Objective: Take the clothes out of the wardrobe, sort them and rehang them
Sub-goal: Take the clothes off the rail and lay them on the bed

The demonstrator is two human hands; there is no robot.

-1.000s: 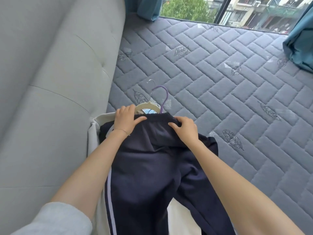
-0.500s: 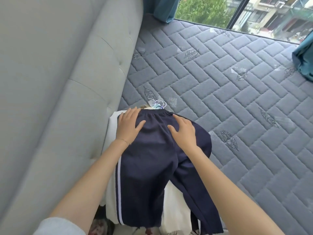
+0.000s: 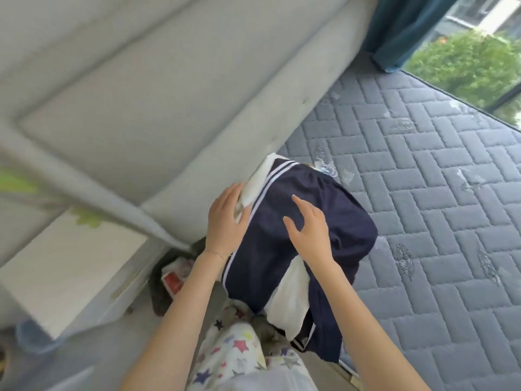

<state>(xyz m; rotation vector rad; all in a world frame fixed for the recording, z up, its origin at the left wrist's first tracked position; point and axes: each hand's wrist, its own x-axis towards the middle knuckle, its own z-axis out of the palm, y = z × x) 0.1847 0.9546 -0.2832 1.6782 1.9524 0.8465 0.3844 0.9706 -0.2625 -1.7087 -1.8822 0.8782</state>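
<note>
Navy trousers (image 3: 304, 227): soft matt knit cloth w/ smooth white side stripes, as I see it. White garment (image 3: 287, 300) beneath looks thin, smooth cotton-type fabric. Mattress (image 3: 439, 193) is grey quilted textile, matt, stitched in a brick pattern w/ embroidered leaf motifs. Headboard (image 3: 169, 88): pale grey padded upholstery, fine matt weave, piped seams. Curtain (image 3: 400, 32) reads as teal cloth; I can't tell more, blurred.

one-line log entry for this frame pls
stage: sorting | trousers: navy, on white garment at mattress edge | left hand: open, at pile's side | right hand: open, flat on trousers
</note>
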